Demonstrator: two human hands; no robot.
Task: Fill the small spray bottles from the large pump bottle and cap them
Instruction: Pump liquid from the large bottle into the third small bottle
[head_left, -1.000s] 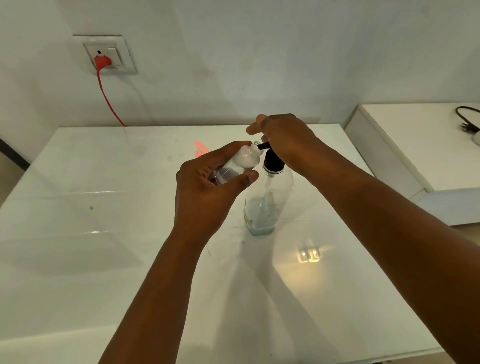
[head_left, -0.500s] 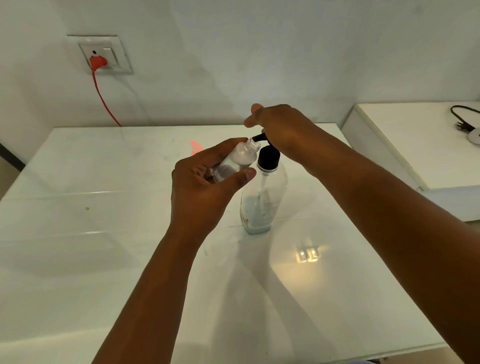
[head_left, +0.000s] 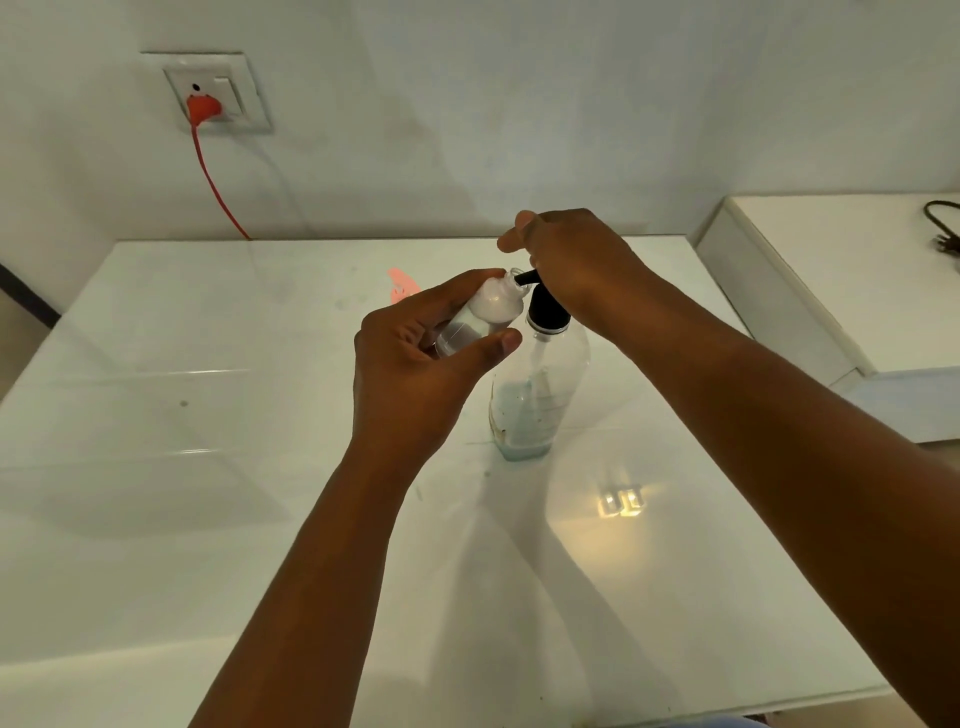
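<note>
Fingers and thumb of the left hand (head_left: 410, 364) curl round the small spray bottle (head_left: 480, 317), tilted with its open neck at the black spout. The right hand (head_left: 571, 260) presses, fingers curled, on the pump head of the large pump bottle (head_left: 537, 395), upright on the white table (head_left: 208, 467).
</note>
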